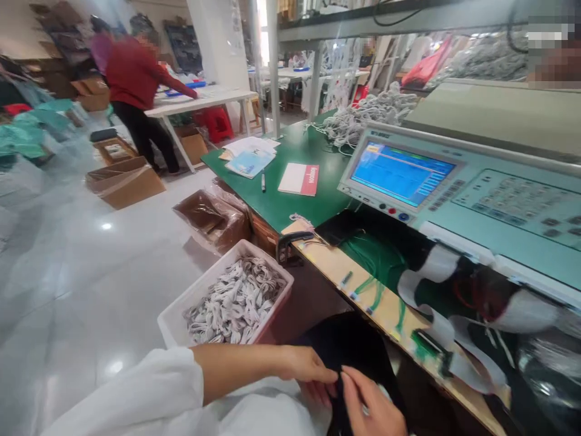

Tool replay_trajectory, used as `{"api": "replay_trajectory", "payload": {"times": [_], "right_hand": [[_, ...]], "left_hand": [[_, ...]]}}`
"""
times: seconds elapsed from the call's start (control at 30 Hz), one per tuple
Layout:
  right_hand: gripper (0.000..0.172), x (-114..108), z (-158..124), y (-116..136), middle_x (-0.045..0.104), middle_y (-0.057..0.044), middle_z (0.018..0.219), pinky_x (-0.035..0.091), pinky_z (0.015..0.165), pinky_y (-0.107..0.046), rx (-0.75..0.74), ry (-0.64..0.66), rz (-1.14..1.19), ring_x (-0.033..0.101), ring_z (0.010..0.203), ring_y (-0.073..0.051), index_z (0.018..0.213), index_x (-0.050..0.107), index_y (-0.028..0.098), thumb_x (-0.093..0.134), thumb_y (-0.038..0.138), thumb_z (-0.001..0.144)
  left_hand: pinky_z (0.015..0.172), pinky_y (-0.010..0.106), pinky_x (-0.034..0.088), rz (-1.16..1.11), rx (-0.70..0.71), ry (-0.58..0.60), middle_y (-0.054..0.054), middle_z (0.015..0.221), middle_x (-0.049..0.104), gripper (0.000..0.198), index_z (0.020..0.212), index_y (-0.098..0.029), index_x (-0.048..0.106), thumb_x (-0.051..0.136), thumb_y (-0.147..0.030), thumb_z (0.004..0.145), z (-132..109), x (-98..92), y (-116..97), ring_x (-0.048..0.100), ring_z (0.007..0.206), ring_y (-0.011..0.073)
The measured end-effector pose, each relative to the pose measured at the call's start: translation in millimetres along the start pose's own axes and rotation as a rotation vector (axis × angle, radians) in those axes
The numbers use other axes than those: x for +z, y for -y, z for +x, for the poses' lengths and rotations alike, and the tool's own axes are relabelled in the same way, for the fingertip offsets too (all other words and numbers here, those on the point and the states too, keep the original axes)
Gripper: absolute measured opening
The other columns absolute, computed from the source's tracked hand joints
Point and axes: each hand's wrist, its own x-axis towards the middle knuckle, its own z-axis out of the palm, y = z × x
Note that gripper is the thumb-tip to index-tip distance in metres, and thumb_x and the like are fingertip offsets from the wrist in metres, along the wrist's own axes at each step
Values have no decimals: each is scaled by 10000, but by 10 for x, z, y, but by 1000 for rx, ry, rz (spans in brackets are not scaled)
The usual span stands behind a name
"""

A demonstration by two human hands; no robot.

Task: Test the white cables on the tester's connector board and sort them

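Observation:
My left hand reaches in from a white sleeve, low in the head view, with thumb and fingers pinched together. Close against it, my right hand is also closed, its fingertips almost meeting the left ones. Something dark shows between the fingertips, but I cannot make out what it is against the dark background. A small shiny spot sits on the right fingers. Beyond my left forearm stands a white bin filled with bundled grey-white cables.
A wooden strip with green wires edges the green table. On it stand a tester with a blue screen, a booklet, a pen and a cable heap. Cardboard boxes and a person in red are left.

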Motion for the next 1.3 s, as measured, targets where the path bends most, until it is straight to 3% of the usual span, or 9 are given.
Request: {"api": "replay_trajectory", "payload": {"times": [0.1,0.17,0.33,0.43,0.57,0.67,0.97,1.13,1.3], "right_hand": [[228,15,-14,243,644,-59,722,472,592,-285,-272,135,-44,590,665,-188,954,571,171,430,126,781],[225,-62,-94,297,616,-56,679,458,588,-303,-228,137,-50,563,658,-187,925,584,171,423,121,777],[155,-429,-390,111,604,-67,798,452,671,-306,488,-401,55,557,742,-189,868,569,182,456,260,795],[240,-556,-461,28,611,-43,730,458,600,-257,747,-471,279,563,663,-173,914,556,162,481,343,776],[307,-546,-453,80,608,-13,727,441,596,-239,684,-412,285,545,637,-161,954,561,185,593,334,688],[316,-500,-467,66,626,-24,774,444,625,-253,687,-389,287,565,669,-172,984,567,198,587,321,692],[211,-470,-494,-18,610,-14,672,454,563,-242,745,-531,520,570,618,-160,822,553,165,572,347,716],[204,-444,-438,-18,544,22,590,373,399,-191,775,-482,673,494,475,-109,770,517,167,585,349,710],[214,-442,-443,-152,525,27,562,334,393,-181,842,-653,855,440,443,-82,730,529,148,585,353,710]], "left_hand": [[610,286,410,-260,-77,284,27,604,573,408,667,-160,599,472,-548,674,128,424,-227,510,574,136],[595,239,397,-373,-52,299,14,642,572,368,719,-147,586,534,-505,654,147,578,-356,502,575,106],[544,213,377,-483,44,247,28,705,571,366,848,-121,544,595,-416,636,63,698,-568,521,579,103],[597,222,389,-341,173,200,29,759,567,374,878,-125,509,641,-338,600,11,817,-610,527,646,113],[588,200,367,53,395,-94,-13,725,555,329,791,-163,465,667,-261,549,-8,972,-589,488,662,111],[611,207,366,214,432,-180,-9,740,563,305,812,-177,464,638,-284,584,-40,1008,-585,495,683,122],[664,232,403,-211,477,-67,40,853,579,524,1025,-162,388,663,-251,588,60,1013,-605,523,728,129],[697,243,389,-81,509,-17,24,793,579,444,943,-131,520,690,-253,552,64,976,-657,506,732,141],[650,236,378,-261,454,170,12,764,557,381,862,-144,504,659,-364,591,-7,931,-728,493,701,121]]}}
